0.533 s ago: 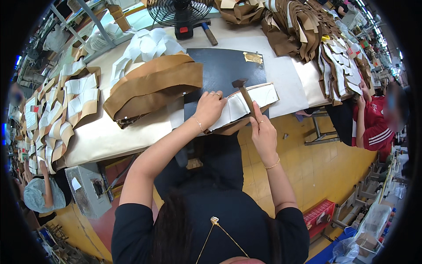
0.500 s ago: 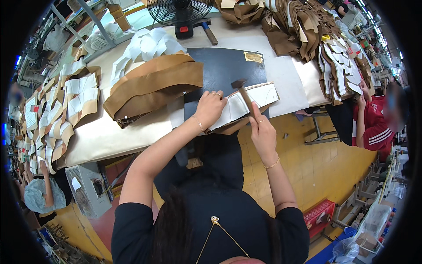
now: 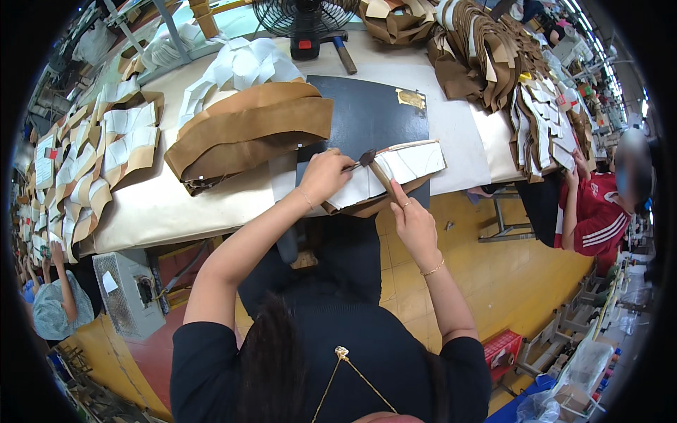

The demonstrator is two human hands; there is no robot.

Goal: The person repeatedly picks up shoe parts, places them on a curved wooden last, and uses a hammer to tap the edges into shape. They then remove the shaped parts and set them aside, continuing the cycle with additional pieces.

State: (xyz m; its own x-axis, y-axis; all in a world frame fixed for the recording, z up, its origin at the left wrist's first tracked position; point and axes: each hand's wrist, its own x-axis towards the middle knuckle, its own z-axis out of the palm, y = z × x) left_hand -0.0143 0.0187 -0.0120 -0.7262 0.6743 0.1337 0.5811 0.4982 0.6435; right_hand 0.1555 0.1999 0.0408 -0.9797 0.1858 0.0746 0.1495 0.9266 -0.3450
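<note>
My right hand [image 3: 416, 229] is wrapped round the wooden handle of a hammer [image 3: 381, 174]. The hammer's dark head hangs over a brown leather piece [image 3: 374, 206] with white backing [image 3: 412, 161], close to my left fingertips. My left hand [image 3: 326, 176] rests at the left end of this piece with its fingers curled. A thin dark thing shows at its fingertips, too small to make out. Under the piece lies a dark flat slab [image 3: 374, 106] on the table. Just left of it, a stack of curved brown leather pieces [image 3: 254, 123] stands near my left hand.
White curved pieces [image 3: 240, 70] lie behind the brown stack. A fan [image 3: 305, 17] and a second, blue-handled hammer [image 3: 344, 56] are at the back. Backed leather pieces [image 3: 130, 130] cover the left, with more bundles [image 3: 486, 63] at back right. A person in red [image 3: 596, 208] works at the right.
The hammer head has shifted left and lower, up to my left fingertips. My left hand has moved slightly left along the piece, and the whole view has shifted a little.
</note>
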